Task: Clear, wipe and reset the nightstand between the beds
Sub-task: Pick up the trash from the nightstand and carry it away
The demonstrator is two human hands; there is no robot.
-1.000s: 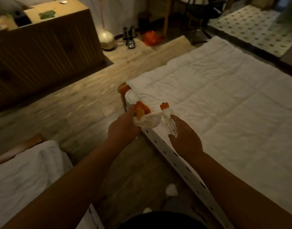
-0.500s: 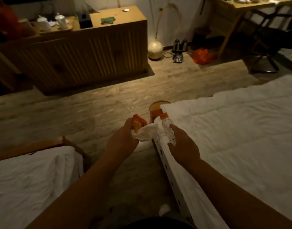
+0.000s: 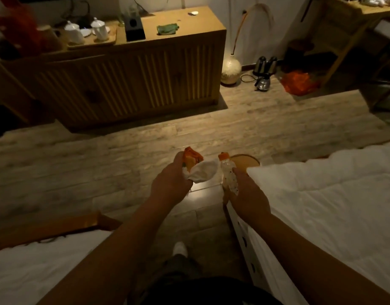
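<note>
My left hand [image 3: 170, 183] grips an orange snack wrapper [image 3: 191, 158] together with a crumpled white tissue [image 3: 204, 172]. In my right hand [image 3: 247, 194] is a crushed clear plastic bottle [image 3: 228, 172] with an orange cap, held upright. Both hands hover over the wooden floor in the aisle between the two beds, a little apart from each other. The nightstand is not in view.
The white bed [image 3: 321, 216] fills the right, its rounded wooden corner post [image 3: 244, 160] just beyond my right hand. A second bed [image 3: 35, 267] lies at lower left. Ahead stands a slatted wooden cabinet [image 3: 132, 84] with teapots and a green cloth. A vase, kettles and an orange bag sit on the floor.
The view has swung left and forward from the right bed toward the cabinet. Both hands keep the same hold on the wrapper, tissue and bottle.
</note>
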